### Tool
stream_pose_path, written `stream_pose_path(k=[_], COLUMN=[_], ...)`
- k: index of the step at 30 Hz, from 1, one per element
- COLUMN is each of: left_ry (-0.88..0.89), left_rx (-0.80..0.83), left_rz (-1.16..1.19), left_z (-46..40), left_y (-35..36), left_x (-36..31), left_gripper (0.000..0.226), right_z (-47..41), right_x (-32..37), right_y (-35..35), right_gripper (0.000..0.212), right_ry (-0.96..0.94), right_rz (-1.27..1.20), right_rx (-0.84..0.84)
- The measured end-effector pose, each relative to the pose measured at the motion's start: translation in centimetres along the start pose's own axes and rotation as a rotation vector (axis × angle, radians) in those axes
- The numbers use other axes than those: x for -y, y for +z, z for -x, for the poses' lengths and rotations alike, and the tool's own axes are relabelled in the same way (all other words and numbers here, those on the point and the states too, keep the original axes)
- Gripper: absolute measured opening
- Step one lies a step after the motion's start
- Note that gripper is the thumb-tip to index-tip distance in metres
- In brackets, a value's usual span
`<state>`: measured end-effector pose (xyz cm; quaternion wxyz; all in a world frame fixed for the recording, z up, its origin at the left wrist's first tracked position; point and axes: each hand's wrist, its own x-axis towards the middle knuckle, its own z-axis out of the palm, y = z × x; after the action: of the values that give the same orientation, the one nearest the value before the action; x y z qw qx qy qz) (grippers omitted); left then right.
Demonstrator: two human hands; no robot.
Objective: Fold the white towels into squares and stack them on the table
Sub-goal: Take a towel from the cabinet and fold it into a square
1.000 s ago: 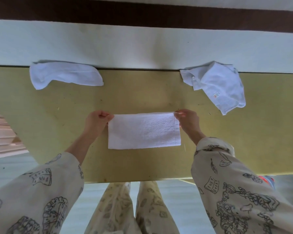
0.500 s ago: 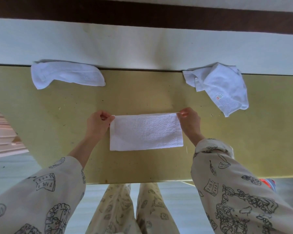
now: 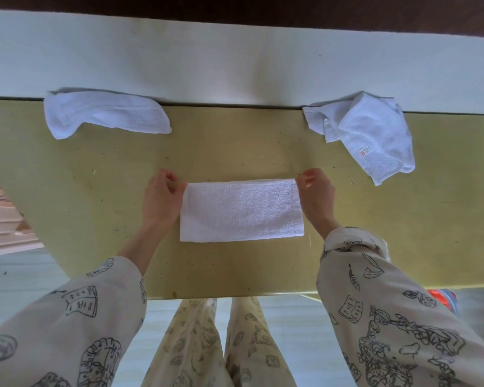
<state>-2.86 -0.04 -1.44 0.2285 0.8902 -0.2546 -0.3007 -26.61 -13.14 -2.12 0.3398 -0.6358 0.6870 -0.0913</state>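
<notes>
At about ten o'clock on the yellow desk [image 3: 101, 174], a loosely rolled white towel [image 3: 106, 114] lies against the far edge. The left hand [image 3: 161, 199] has its grip closed on the far-left corner of the folded towel [image 3: 241, 210], thumb and fingers pinching it. That towel lies flat at the centre as a long rectangle. The right hand [image 3: 317, 196] seems to pinch the far-right corner likewise, though its fingertips are partly hidden. At two o'clock a crumpled towel with a small red label [image 3: 372, 135] rests at the desk's far edge.
</notes>
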Motion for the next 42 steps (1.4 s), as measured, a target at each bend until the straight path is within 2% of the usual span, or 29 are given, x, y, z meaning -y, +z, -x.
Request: stream_pose_path(k=[2, 5, 7, 9, 16, 22, 26, 36, 42], left_ry=[0.119, 0.411, 0.558, 0.603, 0.613, 0.498, 0.462, 0.455, 0.577], left_rx=[-0.046, -0.032, -0.014, 0.026, 0.13, 0.175, 0.219, 0.16, 0.067], left_rz=[-0.113, -0.217, -0.254, -0.252, -0.274, -0.285, -0.288, -0.236, -0.269], left_z=[0.5, 1.0, 0.9, 0.9, 0.8, 0.5, 0.5, 0.2, 0.7], left_y=[0.3, 1.9, 3.6, 5.2, 7.9, 7.8, 7.8, 8.1, 8.1], left_x=[-0.2, -1.5, -2.6, -3.9, -5.0, -5.7, -6.0, -6.3, -6.0], left_gripper=[0.014, 0.008, 0.007, 0.01, 0.012, 0.015, 0.015, 0.01, 0.004], right_z=[0.5, 0.9, 0.8, 0.6, -0.2, -1.3, -1.5, -1.8, -1.8], right_x=[0.1, 0.6, 1.0, 1.1, 1.2, 2.3, 3.0, 3.8, 3.7], right_y=[0.2, 1.2, 1.9, 2.5, 3.0, 2.3, 2.2, 1.7, 1.6], right_gripper=[0.014, 0.01, 0.01, 0.008, 0.009, 0.018, 0.021, 0.015, 0.013], right_ry=[-0.166, -0.491, -0.592, -0.624, -0.618, -0.567, -0.55, -0.569, -0.617], right_rz=[0.088, 0.214, 0.282, 0.329, 0.386, 0.52, 0.609, 0.663, 0.634], right_rx=[-0.061, -0.065, 0.012, 0.061, 0.131, 0.322, 0.376, 0.399, 0.356])
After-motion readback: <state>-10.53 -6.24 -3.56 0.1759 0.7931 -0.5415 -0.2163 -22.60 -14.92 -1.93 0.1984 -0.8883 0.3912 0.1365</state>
